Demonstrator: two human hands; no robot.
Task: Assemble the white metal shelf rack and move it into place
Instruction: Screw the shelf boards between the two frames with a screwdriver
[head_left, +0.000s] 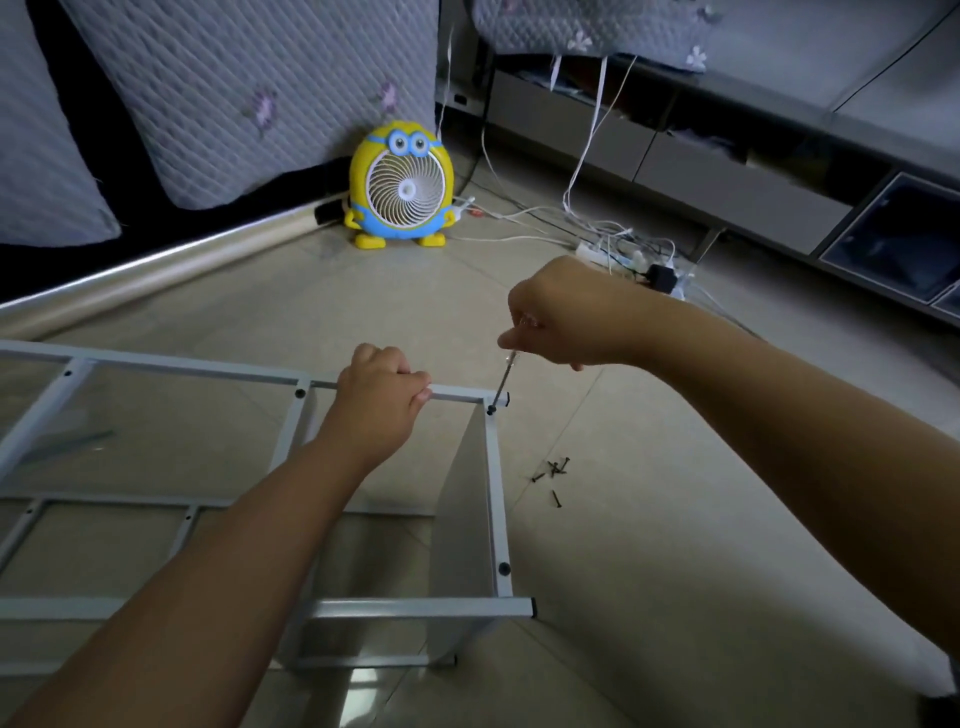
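Left grip (382, 387) wrapped round the rack (497, 493), right grip (561, 322) clutching the screwdriver (505, 382). Frame mostly joined — I'd say loose screws (553, 470) remain.

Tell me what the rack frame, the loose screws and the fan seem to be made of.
Rack frame: probably metal tube painted matte white; square bars with black end caps. Loose screws: dark, likely blackened steel, too small to be sure. Fan: seemingly glossy plastic, yellow and blue, with a white grille.
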